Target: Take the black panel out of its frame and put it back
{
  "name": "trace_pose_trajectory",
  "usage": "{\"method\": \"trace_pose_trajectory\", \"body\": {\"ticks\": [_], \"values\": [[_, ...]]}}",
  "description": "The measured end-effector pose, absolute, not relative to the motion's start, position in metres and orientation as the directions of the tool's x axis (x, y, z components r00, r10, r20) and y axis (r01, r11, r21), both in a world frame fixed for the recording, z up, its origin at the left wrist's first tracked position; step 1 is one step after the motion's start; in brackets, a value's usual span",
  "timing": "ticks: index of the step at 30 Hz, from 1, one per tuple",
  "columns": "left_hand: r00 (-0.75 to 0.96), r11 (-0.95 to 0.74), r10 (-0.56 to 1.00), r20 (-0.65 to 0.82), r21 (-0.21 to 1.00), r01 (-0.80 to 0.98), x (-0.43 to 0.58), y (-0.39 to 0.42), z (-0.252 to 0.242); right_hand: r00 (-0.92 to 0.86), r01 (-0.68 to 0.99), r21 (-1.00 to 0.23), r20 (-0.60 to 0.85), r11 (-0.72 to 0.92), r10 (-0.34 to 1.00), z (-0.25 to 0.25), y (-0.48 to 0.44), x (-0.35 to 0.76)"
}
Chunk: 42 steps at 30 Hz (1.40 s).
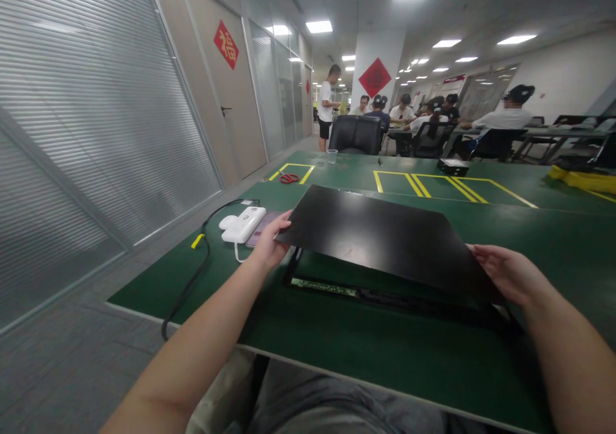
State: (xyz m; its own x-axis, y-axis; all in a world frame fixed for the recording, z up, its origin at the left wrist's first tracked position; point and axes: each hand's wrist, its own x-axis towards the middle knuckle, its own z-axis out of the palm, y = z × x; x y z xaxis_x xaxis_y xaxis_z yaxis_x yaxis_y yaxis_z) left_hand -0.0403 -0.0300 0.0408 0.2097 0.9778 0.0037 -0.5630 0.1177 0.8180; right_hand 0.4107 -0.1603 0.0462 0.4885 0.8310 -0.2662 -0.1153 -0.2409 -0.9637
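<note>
A flat black screen panel (370,232) is held tilted above the green table. My left hand (273,240) is closed on its left edge, and my right hand (505,272) grips its right edge. Below the panel lies a black frame (409,300), partly hidden by it. Along the frame's near side shows a narrow green circuit board strip (322,286). The frame's right end is dark and hard to make out.
On the green table (158,280) are a white power strip (244,225), a black cable (208,254), red scissors (289,178), a clear cup (332,156) and a small black box (452,167). Several people sit farther back; one person (326,106) stands.
</note>
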Motion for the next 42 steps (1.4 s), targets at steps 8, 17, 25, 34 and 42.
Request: {"method": "trace_pose_trajectory", "body": {"ticks": [8, 17, 25, 34, 42], "values": [[0.158, 0.052, 0.987, 0.032, 0.863, -0.503, -0.04, -0.029, 0.037, 0.577, -0.136, -0.945, -0.32, -0.298, 0.751, 0.053, -0.16, 0.398], [0.147, 0.041, 0.989, 0.021, 0.913, -0.405, -0.032, -0.032, 0.029, 0.669, -0.045, -0.948, -0.263, -0.315, 0.695, 0.046, -0.158, 0.403], [0.132, 0.104, 0.989, -0.072, 0.962, -0.253, -0.027, -0.032, 0.02, 0.714, 0.013, -0.952, -0.206, -0.306, 0.669, 0.04, -0.158, 0.411], [0.179, 0.127, 0.979, -0.093, 0.973, -0.194, -0.029, -0.028, 0.016, 0.713, 0.039, -0.954, -0.183, -0.299, 0.677, 0.037, -0.157, 0.416], [0.213, 0.089, 0.976, -0.05, 0.98, -0.179, -0.029, -0.026, 0.012, 0.726, 0.07, -0.952, -0.156, -0.298, 0.67, 0.036, -0.156, 0.418]]}}
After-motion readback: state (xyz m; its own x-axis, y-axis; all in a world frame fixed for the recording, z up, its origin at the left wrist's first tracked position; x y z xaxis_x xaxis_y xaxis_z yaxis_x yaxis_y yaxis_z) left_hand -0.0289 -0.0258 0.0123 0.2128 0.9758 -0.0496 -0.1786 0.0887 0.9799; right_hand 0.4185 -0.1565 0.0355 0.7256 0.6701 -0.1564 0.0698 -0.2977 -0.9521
